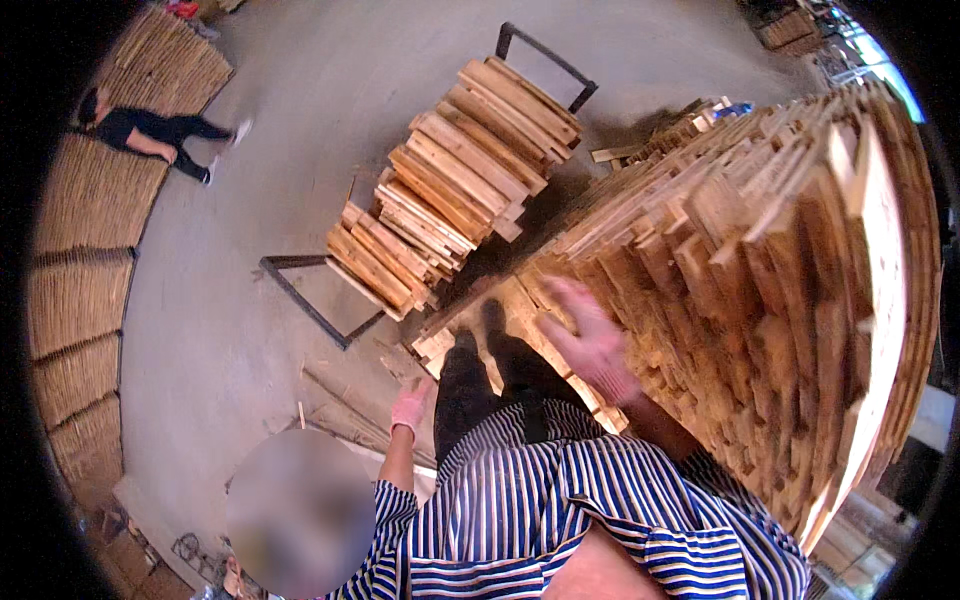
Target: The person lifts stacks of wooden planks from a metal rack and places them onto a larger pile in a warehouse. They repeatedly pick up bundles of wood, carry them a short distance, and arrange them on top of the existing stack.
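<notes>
Right hand: the hand in a pale pink glove with a ribbed cuff (pixel 592 345) is spread, fingers apart and a little blurred, with nothing in its grip; it is raised beside the tall stack, and whether it touches the wood I cannot tell.
Left hand: the smaller-looking hand in a matching pink glove (pixel 408 406) hangs low beside the left thigh, fingers loosely extended, nothing seen in it.
Tall stack: rough brown wooden boards (pixel 700 300), piled high with uneven ends, rise along the wearer's right; a pale strip of wood (pixel 884 250) runs down the outer side.
Rack load: short, light-brown wooden planks (pixel 450 180) lie crosswise in a long row ahead, filling the dark metal rack (pixel 551 56) between its two end frames, ends jutting unevenly over its long edges.
Underfoot: dark shoes (pixel 493 315) stand on pale wooden planking (pixel 530 305) between rack and tall stack.
Floor: smooth grey concrete (pixel 240 200) spreads left of the rack, loose wooden strips (pixel 350 395) lying near its closer end.
Far left edge: a person in black clothes (pixel 150 128) is beside bundled brown wooden slats (pixel 85 205).
</notes>
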The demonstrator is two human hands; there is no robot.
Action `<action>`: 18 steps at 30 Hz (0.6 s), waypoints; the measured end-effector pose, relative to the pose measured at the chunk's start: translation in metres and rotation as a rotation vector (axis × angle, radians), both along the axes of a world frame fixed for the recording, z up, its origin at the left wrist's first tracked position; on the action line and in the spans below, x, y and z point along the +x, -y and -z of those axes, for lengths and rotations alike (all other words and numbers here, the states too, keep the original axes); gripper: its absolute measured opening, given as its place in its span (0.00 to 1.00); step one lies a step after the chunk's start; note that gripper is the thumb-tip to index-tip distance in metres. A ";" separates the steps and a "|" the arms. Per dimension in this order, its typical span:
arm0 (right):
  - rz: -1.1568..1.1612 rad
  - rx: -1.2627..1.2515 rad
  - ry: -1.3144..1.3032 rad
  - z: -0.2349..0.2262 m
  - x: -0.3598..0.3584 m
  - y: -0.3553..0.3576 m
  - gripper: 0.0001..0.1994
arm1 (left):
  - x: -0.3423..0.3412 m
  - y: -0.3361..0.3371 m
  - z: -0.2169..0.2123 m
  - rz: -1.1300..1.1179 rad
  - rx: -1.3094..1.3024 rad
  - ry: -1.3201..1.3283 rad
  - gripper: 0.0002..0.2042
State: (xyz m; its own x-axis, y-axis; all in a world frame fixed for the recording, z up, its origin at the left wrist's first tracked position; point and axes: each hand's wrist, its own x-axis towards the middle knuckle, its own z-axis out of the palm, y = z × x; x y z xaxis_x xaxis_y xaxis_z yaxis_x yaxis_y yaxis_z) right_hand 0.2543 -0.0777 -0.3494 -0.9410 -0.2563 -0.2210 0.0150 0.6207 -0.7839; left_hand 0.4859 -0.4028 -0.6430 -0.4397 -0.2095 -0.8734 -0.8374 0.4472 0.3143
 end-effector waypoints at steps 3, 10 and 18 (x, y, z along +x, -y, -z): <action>0.058 -0.093 0.449 0.133 0.007 0.016 0.28 | -0.035 -0.022 -0.035 0.008 -0.075 0.050 0.38; 0.335 -0.376 1.294 0.344 0.030 0.050 0.16 | -0.049 -0.031 0.033 -0.397 -0.004 -0.219 0.32; 0.703 -0.672 1.396 0.673 -0.009 0.081 0.14 | -0.092 0.017 0.295 -0.137 -0.040 0.007 0.34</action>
State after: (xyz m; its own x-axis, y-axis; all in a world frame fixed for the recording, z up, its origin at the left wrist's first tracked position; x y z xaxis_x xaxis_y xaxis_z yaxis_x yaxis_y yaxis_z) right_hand 0.2450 -0.1588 -1.0224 -0.1030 -0.2923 -0.9508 0.9755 -0.2164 -0.0391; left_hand 0.3935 -0.4202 -0.9380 -0.3987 -0.3015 -0.8661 -0.8934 0.3408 0.2927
